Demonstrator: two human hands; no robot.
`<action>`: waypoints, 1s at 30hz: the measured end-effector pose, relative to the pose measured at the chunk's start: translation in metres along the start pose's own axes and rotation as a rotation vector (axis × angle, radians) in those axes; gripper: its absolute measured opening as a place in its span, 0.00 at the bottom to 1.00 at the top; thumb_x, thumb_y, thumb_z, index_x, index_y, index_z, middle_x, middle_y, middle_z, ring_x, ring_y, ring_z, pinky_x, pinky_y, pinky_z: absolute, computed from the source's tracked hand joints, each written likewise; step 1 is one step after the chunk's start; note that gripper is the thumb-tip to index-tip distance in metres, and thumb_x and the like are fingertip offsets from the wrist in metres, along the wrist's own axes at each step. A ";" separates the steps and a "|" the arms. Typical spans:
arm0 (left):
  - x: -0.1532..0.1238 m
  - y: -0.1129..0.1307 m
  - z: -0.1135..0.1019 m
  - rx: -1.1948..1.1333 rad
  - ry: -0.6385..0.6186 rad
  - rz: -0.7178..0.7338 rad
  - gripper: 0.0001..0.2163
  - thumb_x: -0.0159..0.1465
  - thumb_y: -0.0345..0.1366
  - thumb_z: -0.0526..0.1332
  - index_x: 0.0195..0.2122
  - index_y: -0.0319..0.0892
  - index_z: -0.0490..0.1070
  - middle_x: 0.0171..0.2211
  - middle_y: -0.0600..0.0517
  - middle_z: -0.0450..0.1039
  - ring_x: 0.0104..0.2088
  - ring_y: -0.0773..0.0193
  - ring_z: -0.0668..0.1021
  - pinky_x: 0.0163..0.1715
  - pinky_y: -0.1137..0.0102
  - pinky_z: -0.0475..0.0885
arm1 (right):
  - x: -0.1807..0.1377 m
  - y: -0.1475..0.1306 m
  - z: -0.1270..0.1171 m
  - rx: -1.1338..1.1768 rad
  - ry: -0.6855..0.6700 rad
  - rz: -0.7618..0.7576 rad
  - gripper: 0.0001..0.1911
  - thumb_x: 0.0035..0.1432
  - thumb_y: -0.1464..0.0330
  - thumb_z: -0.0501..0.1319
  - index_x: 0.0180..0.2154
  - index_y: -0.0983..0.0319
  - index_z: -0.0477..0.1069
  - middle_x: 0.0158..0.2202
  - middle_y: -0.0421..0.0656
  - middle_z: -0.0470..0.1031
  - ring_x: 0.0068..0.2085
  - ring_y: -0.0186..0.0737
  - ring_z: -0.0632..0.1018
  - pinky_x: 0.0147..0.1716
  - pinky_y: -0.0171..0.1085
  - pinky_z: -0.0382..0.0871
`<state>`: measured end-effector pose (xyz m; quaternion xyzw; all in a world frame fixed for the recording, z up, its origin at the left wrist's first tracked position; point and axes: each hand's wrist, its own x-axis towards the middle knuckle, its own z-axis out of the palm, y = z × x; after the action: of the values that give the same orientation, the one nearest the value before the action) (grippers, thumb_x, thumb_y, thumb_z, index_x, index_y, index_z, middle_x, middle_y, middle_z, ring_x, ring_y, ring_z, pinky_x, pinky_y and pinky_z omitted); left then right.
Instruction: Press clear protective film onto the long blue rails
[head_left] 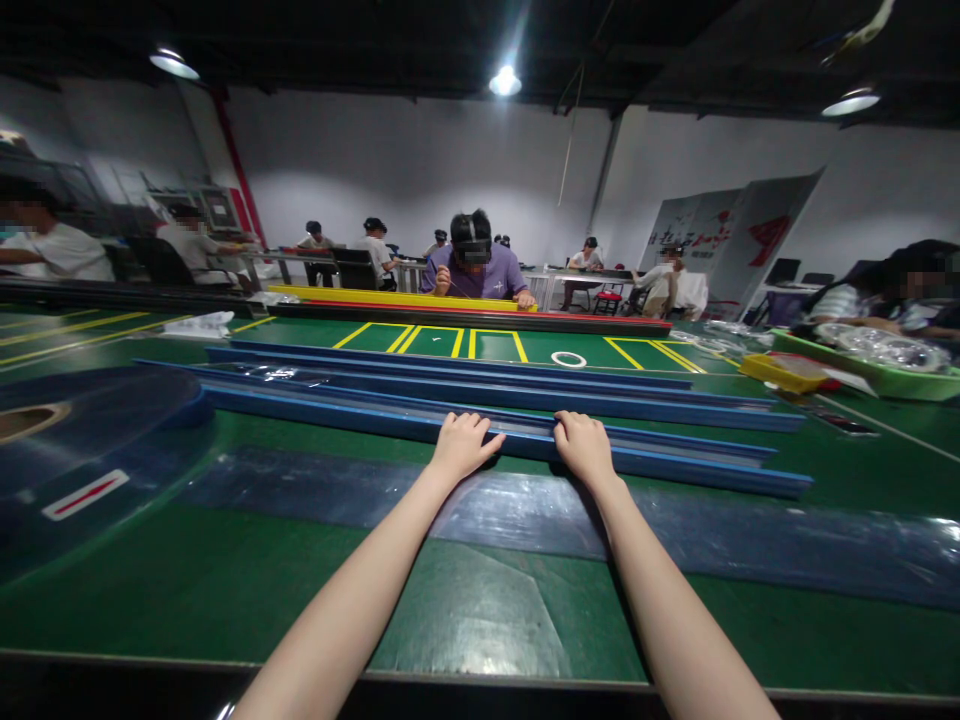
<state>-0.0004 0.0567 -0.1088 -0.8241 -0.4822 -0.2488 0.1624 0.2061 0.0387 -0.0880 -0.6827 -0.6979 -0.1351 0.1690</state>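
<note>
A long blue U-shaped channel (690,468) lies across the green table in front of me. My left hand (463,446) grips its near wall, with the fingers bent over the top edge and the thumb pointing right. A short way to the right, my right hand (585,446) holds the same wall, its fingertips hidden inside the channel. Just behind lies a second blue channel (637,402), roughly parallel. Under my forearms, a clear plastic strip (300,490) runs flat along the table.
A large roll of clear plastic (135,420) sits at left. Further back are a white ring (568,359) and long yellow, red and black bars (480,312). A person in purple (495,275) works opposite. At right stand a yellow tray (784,372) and a green tray (885,378).
</note>
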 end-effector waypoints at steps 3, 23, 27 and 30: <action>0.000 0.000 0.001 0.001 -0.005 -0.009 0.17 0.63 0.48 0.50 0.31 0.41 0.71 0.32 0.47 0.74 0.35 0.58 0.73 0.36 0.65 0.59 | 0.000 0.000 0.000 0.001 0.005 -0.001 0.16 0.59 0.71 0.46 0.42 0.62 0.70 0.40 0.45 0.75 0.43 0.39 0.72 0.41 0.36 0.55; 0.000 0.002 -0.005 0.017 -0.047 -0.007 0.17 0.64 0.47 0.48 0.33 0.40 0.71 0.35 0.47 0.73 0.38 0.57 0.72 0.37 0.64 0.59 | 0.000 0.002 0.004 0.066 0.155 -0.089 0.13 0.57 0.72 0.49 0.41 0.63 0.69 0.43 0.46 0.72 0.44 0.41 0.69 0.41 0.36 0.55; -0.001 0.001 -0.005 -0.001 -0.026 0.015 0.16 0.64 0.46 0.49 0.34 0.41 0.70 0.37 0.48 0.73 0.39 0.58 0.72 0.37 0.64 0.59 | -0.001 -0.004 0.000 0.092 0.139 -0.188 0.12 0.57 0.71 0.49 0.35 0.62 0.70 0.37 0.45 0.73 0.40 0.40 0.70 0.39 0.36 0.55; -0.001 0.001 -0.004 -0.014 -0.017 0.015 0.15 0.63 0.46 0.50 0.33 0.41 0.70 0.36 0.49 0.73 0.38 0.59 0.72 0.36 0.65 0.59 | -0.003 -0.010 0.001 0.108 0.055 -0.287 0.13 0.60 0.69 0.48 0.36 0.62 0.70 0.34 0.44 0.74 0.38 0.38 0.71 0.38 0.34 0.56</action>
<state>-0.0012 0.0536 -0.1064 -0.8309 -0.4756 -0.2440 0.1547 0.1961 0.0361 -0.0903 -0.5619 -0.7897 -0.1389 0.2033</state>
